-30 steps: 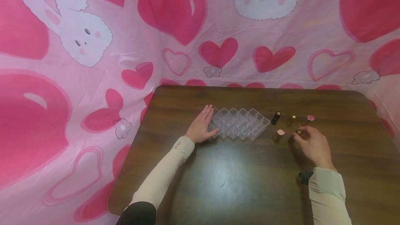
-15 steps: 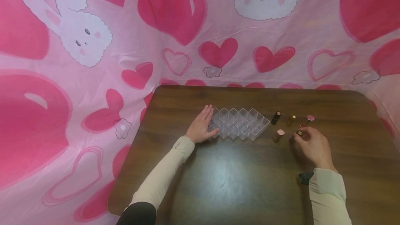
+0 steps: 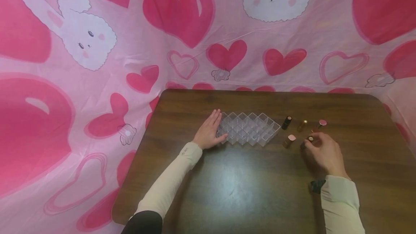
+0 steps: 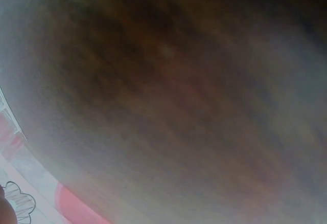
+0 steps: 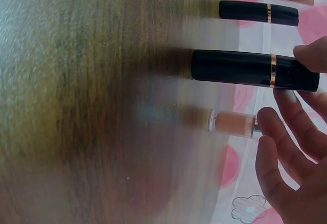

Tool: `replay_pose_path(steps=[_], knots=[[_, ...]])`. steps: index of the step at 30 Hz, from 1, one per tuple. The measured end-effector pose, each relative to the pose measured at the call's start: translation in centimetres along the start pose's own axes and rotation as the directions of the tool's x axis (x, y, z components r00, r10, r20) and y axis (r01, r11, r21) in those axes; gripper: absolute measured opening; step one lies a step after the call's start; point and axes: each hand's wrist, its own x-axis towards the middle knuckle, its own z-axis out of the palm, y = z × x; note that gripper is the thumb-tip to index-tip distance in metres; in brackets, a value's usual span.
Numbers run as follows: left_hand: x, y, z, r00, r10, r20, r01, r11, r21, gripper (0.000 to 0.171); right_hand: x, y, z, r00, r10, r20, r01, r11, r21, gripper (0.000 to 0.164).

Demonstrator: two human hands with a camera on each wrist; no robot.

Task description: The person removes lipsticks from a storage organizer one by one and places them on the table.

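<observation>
In the head view my left hand (image 3: 208, 131) lies with extended fingers against the left end of a clear organizer (image 3: 248, 129) with several diamond-shaped compartments. My right hand (image 3: 326, 152) pinches the top of a black lipstick (image 5: 232, 68) with a gold band, between thumb and fingers. The lipstick is upright; whether its base touches the table is unclear. Around it stand a black lipstick (image 3: 287, 122), a gold tube (image 3: 302, 125), a pink-topped tube (image 3: 322, 122) and a brownish lipstick with a pale pink top (image 3: 289, 141). The left wrist view is mostly blurred.
A dark wooden table (image 3: 234, 180) with rounded corners carries everything. Pink cloth (image 3: 182, 68) printed with hearts and rabbits hangs behind it and along the left. In the right wrist view a clear, peach-coloured tube (image 5: 234, 123) stands close beside the right hand's fingers.
</observation>
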Motion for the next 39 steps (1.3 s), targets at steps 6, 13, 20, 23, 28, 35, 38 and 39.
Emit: replay_pose_path(steps=[6,13,20,23,28,35,38,39], knots=[[0.08,0.18,0.00,1.000,0.004,-0.005,-0.004,1.000,0.006,0.089,0.05,0.13,0.02,1.000,-0.005,0.007,0.005,1.000,0.005,0.047],[0.21,0.26,-0.02,1.000,0.009,-0.005,-0.009,1.000,0.008,0.089,-0.03,0.29,0.06,1.000,-0.003,0.009,0.003,1.000,0.009,0.049],[0.16,0.32,-0.04,1.000,0.004,0.009,-0.004,1.000,0.004,0.090,-0.19,0.37,0.04,1.000,0.002,-0.006,-0.002,1.000,0.010,0.049],[0.19,0.30,0.01,1.000,0.005,0.001,-0.005,1.000,0.005,0.090,-0.24,0.42,-0.07,1.000,0.000,-0.016,0.001,1.000,0.021,0.051],[0.27,0.21,0.06,1.000,0.009,0.002,-0.009,1.000,0.010,0.090,-0.37,0.41,-0.39,0.997,0.016,-0.073,-0.013,0.999,0.046,0.054],[0.13,-0.11,-0.26,0.999,0.013,0.030,-0.014,1.000,0.017,0.090,-0.26,0.03,0.03,0.901,0.010,-0.435,0.025,0.997,0.075,0.030],[0.03,-0.29,-0.55,0.997,0.012,0.070,-0.016,0.999,0.047,0.091,-0.12,-0.29,0.02,0.855,-0.016,-0.519,0.066,0.995,0.079,0.024],[0.03,-0.33,-0.73,0.996,0.010,0.089,-0.016,0.998,0.059,0.092,-0.05,-0.44,-0.07,0.851,-0.028,-0.524,0.081,0.994,0.079,0.024]])
